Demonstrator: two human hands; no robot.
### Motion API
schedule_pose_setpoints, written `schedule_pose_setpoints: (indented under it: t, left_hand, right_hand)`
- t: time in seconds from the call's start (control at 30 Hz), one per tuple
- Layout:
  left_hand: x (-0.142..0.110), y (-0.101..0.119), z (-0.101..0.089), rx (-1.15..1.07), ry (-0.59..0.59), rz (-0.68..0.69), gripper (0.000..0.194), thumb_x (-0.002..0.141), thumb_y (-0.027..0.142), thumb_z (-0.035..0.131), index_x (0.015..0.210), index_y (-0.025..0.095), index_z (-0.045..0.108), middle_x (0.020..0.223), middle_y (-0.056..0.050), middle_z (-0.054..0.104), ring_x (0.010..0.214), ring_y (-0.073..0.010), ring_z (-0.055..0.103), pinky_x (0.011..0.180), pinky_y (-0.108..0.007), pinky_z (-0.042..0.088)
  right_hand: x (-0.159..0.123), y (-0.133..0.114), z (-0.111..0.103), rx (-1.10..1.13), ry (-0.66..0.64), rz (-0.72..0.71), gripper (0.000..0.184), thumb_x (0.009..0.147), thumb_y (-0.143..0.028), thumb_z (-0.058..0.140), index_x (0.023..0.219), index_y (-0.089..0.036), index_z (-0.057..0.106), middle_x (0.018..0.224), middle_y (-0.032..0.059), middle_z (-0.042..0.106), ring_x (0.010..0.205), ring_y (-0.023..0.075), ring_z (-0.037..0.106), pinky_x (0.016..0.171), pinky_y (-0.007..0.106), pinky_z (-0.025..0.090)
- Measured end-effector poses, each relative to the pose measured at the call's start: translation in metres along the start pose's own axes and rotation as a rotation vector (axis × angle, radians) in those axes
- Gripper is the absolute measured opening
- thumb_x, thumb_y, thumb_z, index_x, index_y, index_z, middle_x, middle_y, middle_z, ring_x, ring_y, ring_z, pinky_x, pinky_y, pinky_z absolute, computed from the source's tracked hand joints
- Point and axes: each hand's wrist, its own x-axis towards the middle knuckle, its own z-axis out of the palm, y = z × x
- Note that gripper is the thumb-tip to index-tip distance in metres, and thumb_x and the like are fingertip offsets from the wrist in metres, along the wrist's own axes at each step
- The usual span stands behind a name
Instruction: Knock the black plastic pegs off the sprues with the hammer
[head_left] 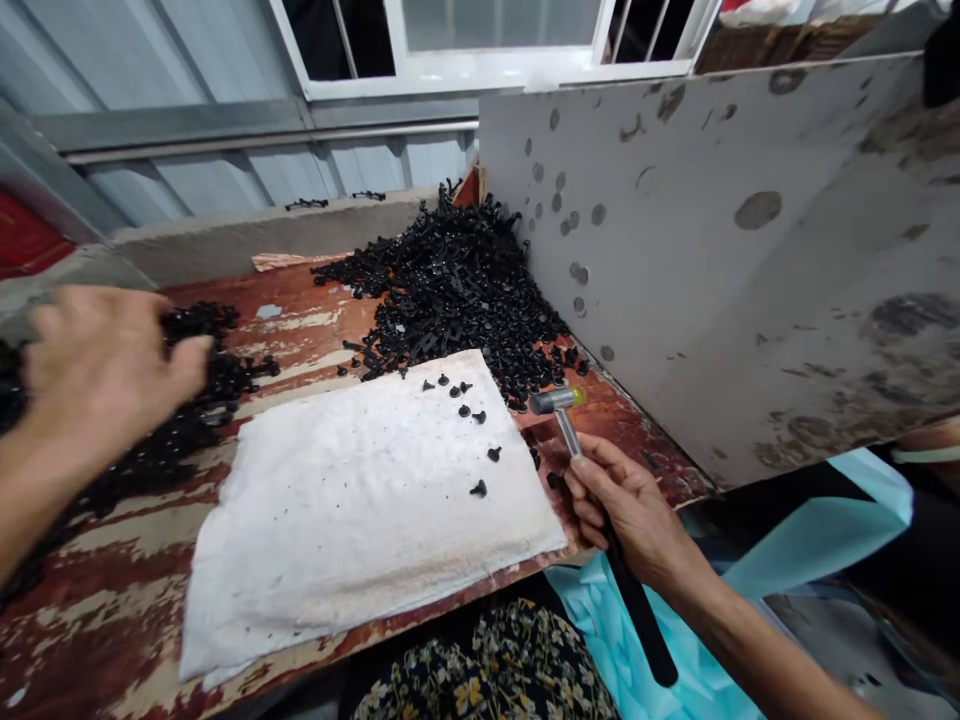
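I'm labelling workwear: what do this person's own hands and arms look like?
The bare left hand and bare right hand wear no gloves. The visible bare forearms show no sleeves, watch or bracelet. Blur hides finer detail on the left hand.

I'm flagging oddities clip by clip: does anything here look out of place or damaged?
Yes, mildly. The reddish table is streaked with pale worn patches, and the grey panel is blotched with dark stains. A few black parts lie on the back ledge, away from the large black pile.
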Motion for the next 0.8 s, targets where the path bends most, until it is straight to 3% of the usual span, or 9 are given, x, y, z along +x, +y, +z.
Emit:
schedule_pose_setpoints:
  t: [0.03, 0.07, 0.1, 0.2, 0.3, 0.53, 0.67, 0.8]
  left_hand:
    - [0.004, 0.017, 0.014, 0.038, 0.253, -0.001, 0.068, 0.094, 0.053, 0.008, 0.064, 0.014, 0.056, 0.064, -0.006, 0.051, 0.102, -0.0266, 0.049, 0.064, -0.042, 0.020]
    - [0.010, 0.038, 0.030, 0.071, 0.422, 0.068, 0.056, 0.092, 0.052, 0.023, 0.073, 0.014, 0.060, 0.075, -0.006, 0.057, 0.103, -0.0261, 0.049, 0.068, -0.040, 0.025]
    - [0.016, 0.061, 0.047, 0.065, 0.478, 0.163, 0.045, 0.091, 0.046, 0.031, 0.085, 0.014, 0.063, 0.088, -0.009, 0.061, 0.101, -0.0253, 0.050, 0.074, -0.040, 0.031]
    - [0.033, 0.127, 0.092, -0.004, 0.353, 0.381, 0.030, 0.093, 0.019, 0.035, 0.101, 0.015, 0.063, 0.105, -0.012, 0.064, 0.100, -0.0236, 0.051, 0.084, -0.038, 0.039]
    - [0.047, 0.163, 0.113, 0.024, 0.279, 0.499, 0.026, 0.091, 0.010, 0.041, 0.101, 0.017, 0.064, 0.111, -0.012, 0.063, 0.104, -0.0255, 0.049, 0.085, -0.040, 0.039]
    - [0.059, 0.169, 0.105, 0.125, 0.090, 0.660, 0.019, 0.090, 0.008, 0.045, 0.087, 0.015, 0.062, 0.095, -0.009, 0.065, 0.094, -0.0251, 0.050, 0.084, -0.043, 0.034]
    - [0.044, 0.167, 0.097, 0.035, 0.059, 0.544, 0.020, 0.093, 0.014, 0.043, 0.084, 0.017, 0.061, 0.090, -0.007, 0.065, 0.090, -0.0233, 0.052, 0.080, -0.041, 0.033]
    - [0.031, 0.153, 0.095, -0.133, -0.103, 0.338, 0.020, 0.093, 0.023, 0.045, 0.078, 0.019, 0.057, 0.083, -0.003, 0.063, 0.083, -0.0201, 0.054, 0.077, -0.036, 0.034]
  right_hand:
    - [0.002, -0.001, -0.001, 0.045, 0.015, 0.019, 0.049, 0.072, -0.048, 0.076, 0.107, -0.021, 0.056, 0.058, -0.0112, 0.043, 0.038, 0.0028, 0.028, 0.032, 0.013, 0.025]
    - [0.003, -0.002, -0.003, 0.073, 0.023, 0.033, 0.051, 0.069, -0.047, 0.079, 0.106, -0.021, 0.055, 0.058, -0.0109, 0.044, 0.038, 0.0027, 0.029, 0.032, 0.013, 0.025]
    - [0.004, -0.003, -0.004, 0.091, 0.025, 0.044, 0.052, 0.067, -0.045, 0.080, 0.105, -0.021, 0.055, 0.058, -0.0108, 0.045, 0.039, 0.0027, 0.030, 0.031, 0.013, 0.026]
    - [0.006, -0.002, -0.007, 0.104, 0.027, 0.052, 0.055, 0.066, -0.045, 0.083, 0.106, -0.021, 0.055, 0.059, -0.0103, 0.047, 0.039, 0.0023, 0.030, 0.031, 0.012, 0.029]
    - [0.006, -0.002, -0.007, 0.102, 0.015, 0.047, 0.056, 0.068, -0.047, 0.082, 0.108, -0.021, 0.054, 0.060, -0.0101, 0.047, 0.040, 0.0019, 0.029, 0.031, 0.012, 0.030]
    - [0.007, 0.006, -0.010, 0.110, 0.016, 0.043, 0.053, 0.072, -0.051, 0.079, 0.110, -0.022, 0.056, 0.061, -0.0092, 0.045, 0.040, 0.0020, 0.029, 0.031, 0.012, 0.029]
    - [0.007, 0.011, -0.011, 0.126, 0.065, 0.060, 0.058, 0.071, -0.053, 0.080, 0.114, -0.022, 0.057, 0.061, -0.0090, 0.044, 0.040, 0.0025, 0.030, 0.031, 0.012, 0.029]
    - [0.000, 0.004, -0.001, 0.142, 0.145, 0.095, 0.062, 0.067, -0.053, 0.083, 0.114, -0.021, 0.058, 0.059, -0.0091, 0.044, 0.043, 0.0027, 0.031, 0.033, 0.012, 0.030]
